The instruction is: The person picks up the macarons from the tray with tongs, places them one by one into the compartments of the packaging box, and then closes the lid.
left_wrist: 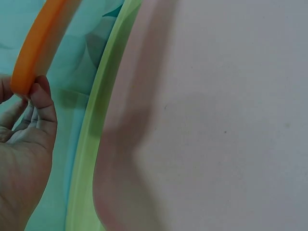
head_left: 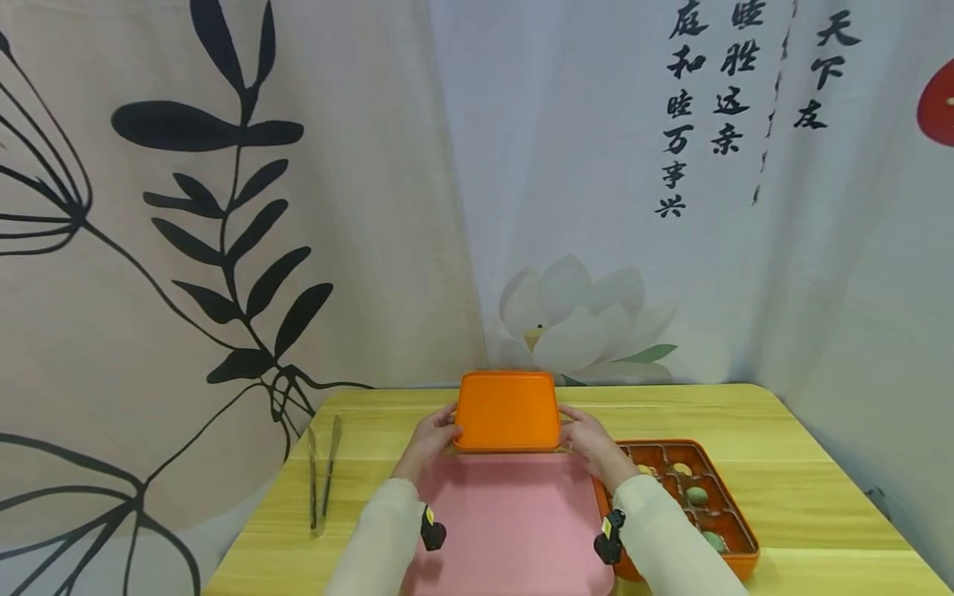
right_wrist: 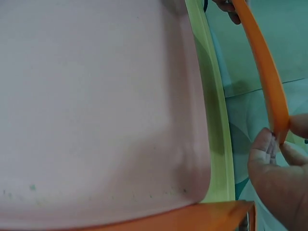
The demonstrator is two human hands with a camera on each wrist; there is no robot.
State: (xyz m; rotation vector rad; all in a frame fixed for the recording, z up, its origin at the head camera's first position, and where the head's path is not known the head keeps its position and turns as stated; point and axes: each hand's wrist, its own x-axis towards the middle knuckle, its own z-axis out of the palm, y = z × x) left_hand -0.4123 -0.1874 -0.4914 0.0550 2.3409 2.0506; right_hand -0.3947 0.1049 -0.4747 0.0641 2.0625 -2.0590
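A shallow orange tray (head_left: pixel 508 410) with rounded corners is held up on its edge beyond the far side of a pink tray (head_left: pixel 514 521), its broad face toward me. My left hand (head_left: pixel 428 443) pinches its left edge, and my right hand (head_left: pixel 592 439) grips the right edge. In the left wrist view, the left thumb and fingers (left_wrist: pixel 42 103) close on a corner of the orange rim (left_wrist: pixel 29 62). The right wrist view shows the right hand (right_wrist: pixel 279 183) pinching the other end of the rim (right_wrist: pixel 264 62). The pink tray's broad surface is bare.
An orange-brown compartment box (head_left: pixel 734 542) holding several small green and yellow pieces stands right of the pink tray, partly behind my right sleeve. Metal tongs (head_left: pixel 328 476) lie at the left of the wooden table (head_left: pixel 812 497). A printed curtain (head_left: pixel 373 207) hangs behind the table.
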